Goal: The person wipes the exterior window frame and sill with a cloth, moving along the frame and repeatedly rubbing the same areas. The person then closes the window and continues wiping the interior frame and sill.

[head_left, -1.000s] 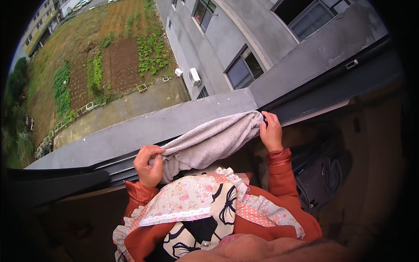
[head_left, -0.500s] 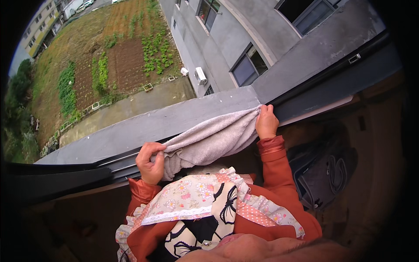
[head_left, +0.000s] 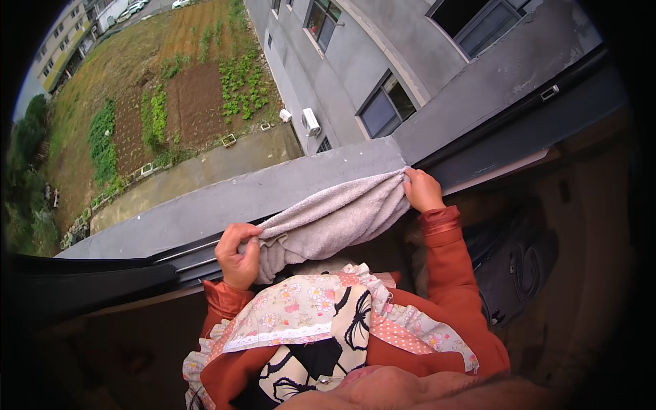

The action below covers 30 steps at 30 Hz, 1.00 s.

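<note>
There it was, right in the middle of the frame: a pale greyish-pink towel [head_left: 335, 215], slung slantwise between two hands, its upper edge drawn into a long fold and its body sagging in creases below. We had the left hand [head_left: 239, 256] at centre left, thumb and bent forefinger pinching the towel's left end, and the right hand [head_left: 424, 190] right of centre and higher up, fingers closed on the upper right corner. Both grips were firmly on cloth! Just above the towel we saw a grey ledge [head_left: 205, 215] running up from the left, with the metal rails [head_left: 198, 256] of a dark window track showing beside the left hand. Below, we picked out rust-red sleeves [head_left: 447, 253] and a frilled, flowered apron [head_left: 294, 307] filling the lower middle. Over at the lower right, dark fabric [head_left: 523, 273] lay in shadow, too dim for us to make out fully. And what a view beyond: a grey building [head_left: 328, 75] with windows across the top right, a white air-conditioning unit [head_left: 311, 121] on its wall, green and brown garden rows [head_left: 198, 96] at upper left, and parked cars [head_left: 133, 10] up at the top edge.
</note>
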Each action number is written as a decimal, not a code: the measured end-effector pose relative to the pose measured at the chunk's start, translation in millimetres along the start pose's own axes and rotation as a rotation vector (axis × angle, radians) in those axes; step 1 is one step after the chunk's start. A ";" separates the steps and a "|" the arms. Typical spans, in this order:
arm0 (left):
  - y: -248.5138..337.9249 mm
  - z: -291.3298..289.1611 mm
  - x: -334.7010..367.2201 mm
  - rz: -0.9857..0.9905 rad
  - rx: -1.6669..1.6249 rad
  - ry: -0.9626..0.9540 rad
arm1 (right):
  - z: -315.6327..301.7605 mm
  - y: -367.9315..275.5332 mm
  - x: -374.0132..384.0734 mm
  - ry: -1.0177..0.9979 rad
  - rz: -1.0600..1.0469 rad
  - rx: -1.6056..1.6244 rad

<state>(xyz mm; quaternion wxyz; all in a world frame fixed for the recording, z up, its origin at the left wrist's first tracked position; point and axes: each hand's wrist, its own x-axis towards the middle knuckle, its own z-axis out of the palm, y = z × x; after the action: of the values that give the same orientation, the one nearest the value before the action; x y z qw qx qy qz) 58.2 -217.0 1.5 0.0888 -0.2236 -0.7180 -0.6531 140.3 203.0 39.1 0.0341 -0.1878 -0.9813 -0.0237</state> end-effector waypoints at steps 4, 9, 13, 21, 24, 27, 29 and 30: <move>-0.2 1.0 1.3 0.010 0.012 -0.005 | -20.6 -16.7 2.0 0.066 0.025 0.006; 1.1 1.0 0.3 -0.019 -0.011 -0.018 | 10.9 -7.0 8.5 0.150 -0.130 0.015; 1.1 -0.6 -0.6 -0.028 0.003 -0.019 | 15.5 -14.6 -6.4 0.161 -0.103 0.015; 1.1 0.4 1.8 -0.013 0.029 -0.017 | 19.5 -8.7 -3.6 0.074 -0.089 0.051; 1.4 0.9 1.6 -0.038 0.024 -0.030 | 16.4 -16.3 -5.0 0.049 -0.028 0.098; -0.1 1.4 2.0 -0.049 0.014 -0.032 | 10.8 -16.8 -12.0 0.120 -0.080 0.177; -1.2 1.6 1.8 -0.045 0.024 -0.030 | 1.6 -23.3 -17.7 0.173 -0.054 0.150; -1.3 1.6 2.2 -0.042 0.030 -0.029 | -0.3 -25.9 -15.7 0.146 -0.030 0.130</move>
<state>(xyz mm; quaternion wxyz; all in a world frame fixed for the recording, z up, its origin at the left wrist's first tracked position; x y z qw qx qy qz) 55.9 -215.1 1.0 0.0679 -0.2163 -0.7334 -0.6409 145.4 173.2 37.3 0.1175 -0.1684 -0.9784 0.0260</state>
